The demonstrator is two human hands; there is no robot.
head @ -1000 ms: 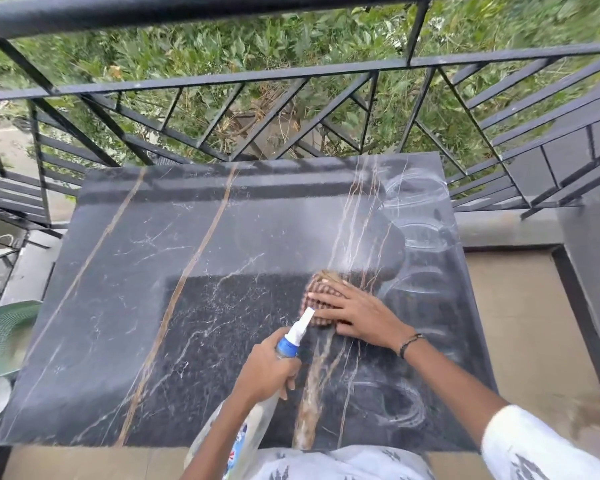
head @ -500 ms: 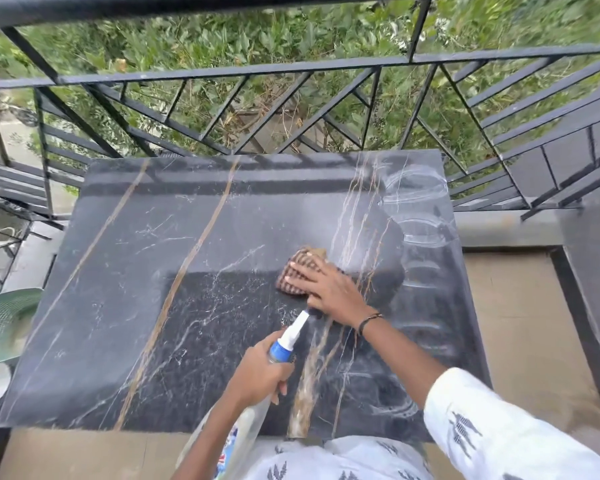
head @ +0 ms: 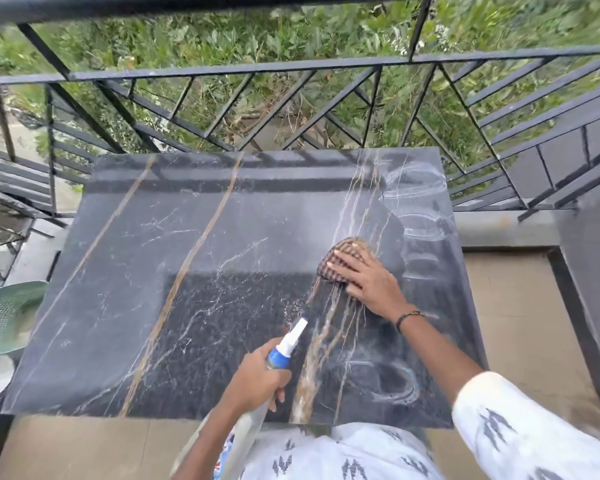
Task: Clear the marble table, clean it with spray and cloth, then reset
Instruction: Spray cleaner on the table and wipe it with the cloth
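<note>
- One spray bottle (head: 257, 400), clear plastic with a blue collar and white nozzle, is the only container in view; its contents cannot be made out.
- The left hand (head: 257, 379) grips that bottle by the neck, above the near edge of the dark veined marble table (head: 153, 289), with the nozzle aimed across the slab.
- One brown checked cloth (head: 340, 261) lies on the table's right half, towards the black metal railing (head: 291, 67) beyond the far edge.
- The right hand (head: 368, 278) presses flat on the cloth, fingers straight.
- Pale curved wipe streaks (head: 420, 216) mark the table's right side.
- One green mesh object (head: 7, 317) sits off the table's left edge.
</note>
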